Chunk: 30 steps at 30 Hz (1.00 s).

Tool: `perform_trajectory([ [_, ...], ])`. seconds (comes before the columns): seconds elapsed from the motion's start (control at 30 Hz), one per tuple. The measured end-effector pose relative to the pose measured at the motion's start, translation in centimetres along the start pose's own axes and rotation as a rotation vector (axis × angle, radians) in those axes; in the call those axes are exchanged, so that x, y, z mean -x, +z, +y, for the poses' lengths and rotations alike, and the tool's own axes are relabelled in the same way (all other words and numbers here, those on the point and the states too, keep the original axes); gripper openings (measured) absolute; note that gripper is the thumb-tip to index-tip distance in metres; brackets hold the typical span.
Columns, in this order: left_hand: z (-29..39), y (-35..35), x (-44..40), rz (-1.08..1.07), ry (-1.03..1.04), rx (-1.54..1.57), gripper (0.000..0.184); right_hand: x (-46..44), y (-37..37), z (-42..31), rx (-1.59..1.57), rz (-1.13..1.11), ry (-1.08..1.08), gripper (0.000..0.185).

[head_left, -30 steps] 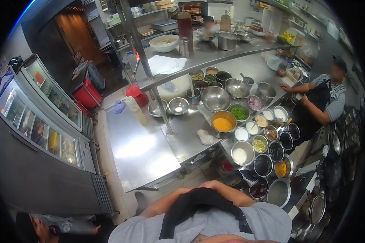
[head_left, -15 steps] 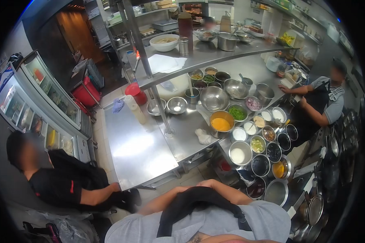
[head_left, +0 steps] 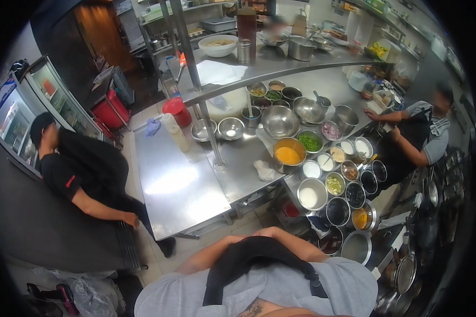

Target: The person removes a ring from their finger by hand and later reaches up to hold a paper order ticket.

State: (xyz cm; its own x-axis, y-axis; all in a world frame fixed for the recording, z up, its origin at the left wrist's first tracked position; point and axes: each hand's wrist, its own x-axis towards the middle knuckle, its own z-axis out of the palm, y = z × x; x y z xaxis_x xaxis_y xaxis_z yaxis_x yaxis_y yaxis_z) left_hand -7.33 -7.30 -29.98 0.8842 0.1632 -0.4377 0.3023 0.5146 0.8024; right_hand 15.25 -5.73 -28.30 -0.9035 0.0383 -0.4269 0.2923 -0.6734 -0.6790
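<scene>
My forearms come together in front of my body, below the counter's front edge. The black apron strap hides most of my left hand (head_left: 235,240) and my right hand (head_left: 268,232); their fingers do not show, nor whether they hold anything. Ahead of them is the steel counter (head_left: 182,198). A crumpled white cloth (head_left: 264,170) lies on it, beside a pot of orange liquid (head_left: 289,155). To the right of my hands stand a pot of white contents (head_left: 311,194) and several containers of dark contents, including one (head_left: 331,241) near my right forearm.
Steel bowls (head_left: 230,128) and a squeeze bottle (head_left: 174,133) stand further back. A raised shelf (head_left: 280,71) crosses above the counter. One co-worker (head_left: 90,174) is at the left by glass-door fridges (head_left: 63,111); another co-worker (head_left: 412,132) stands right, a hand on the counter.
The co-worker at the left has moved back and turned toward the fridges, the arm now off the counter's corner. My view has shifted slightly; my arms stay together.
</scene>
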Motion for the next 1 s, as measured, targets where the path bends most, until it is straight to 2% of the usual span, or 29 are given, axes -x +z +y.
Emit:
perform_trajectory([
  [0.07, -0.3, -0.2, -0.2, 0.003, -0.001, -0.004, 0.055, -0.2, -1.3, 0.4, 0.224, 0.012, -0.018, 0.041],
  [0.17, -1.6, -1.0, -0.7, 0.005, 0.003, -0.018, 0.057, 0.7, 0.4, -1.4, 0.149, 0.058, 0.046, 0.037],
  [0.2, -2.8, -1.1, -1.0, 0.015, 0.107, -0.036, 0.055, 1.4, 1.5, -2.5, 0.111, 0.053, 0.066, 0.036],
  [0.3, -1.3, -0.4, -0.3, 0.0, 0.11, 0.04, 0.059, 2.6, 3.4, -4.5, 0.114, 0.138, 0.131, 0.032],
  [0.4, -0.8, -0.4, -0.2, 0.005, 0.007, -0.025, 0.059, 2.5, 3.5, -4.5, 0.088, 0.081, 0.101, 0.032],
  [0.5, -1.0, -0.7, -0.1, 0.046, -0.004, -0.134, 0.061, 2.1, 3.2, -4.0, 0.093, 0.1, 0.072, 0.033],
  [0.53, -1.7, -0.9, -0.4, 0.048, -0.005, -0.128, 0.061, 2.0, 3.1, -3.6, 0.092, 0.106, 0.062, 0.033],
  [0.6, -2.4, -0.7, -0.8, 0.005, -0.024, 0.118, 0.061, 1.7, 3.2, -2.9, -0.08, 0.125, 0.057, 0.034],
  [0.7, -2.0, -0.4, -0.6, 0.046, -0.086, 0.031, 0.061, 1.8, 2.9, -2.9, -0.041, 0.092, 0.062, 0.034],
  [0.9, -4.2, -1.5, -1.4, -0.018, -0.005, 0.034, 0.06, 1.8, 3.1, -2.7, -0.067, 0.091, 0.066, 0.034],
  [1.0, 1.6, 0.4, 0.3, -0.059, 0.047, -0.088, 0.058, 1.6, 2.8, -2.2, -0.048, 0.101, 0.05, 0.033],
])
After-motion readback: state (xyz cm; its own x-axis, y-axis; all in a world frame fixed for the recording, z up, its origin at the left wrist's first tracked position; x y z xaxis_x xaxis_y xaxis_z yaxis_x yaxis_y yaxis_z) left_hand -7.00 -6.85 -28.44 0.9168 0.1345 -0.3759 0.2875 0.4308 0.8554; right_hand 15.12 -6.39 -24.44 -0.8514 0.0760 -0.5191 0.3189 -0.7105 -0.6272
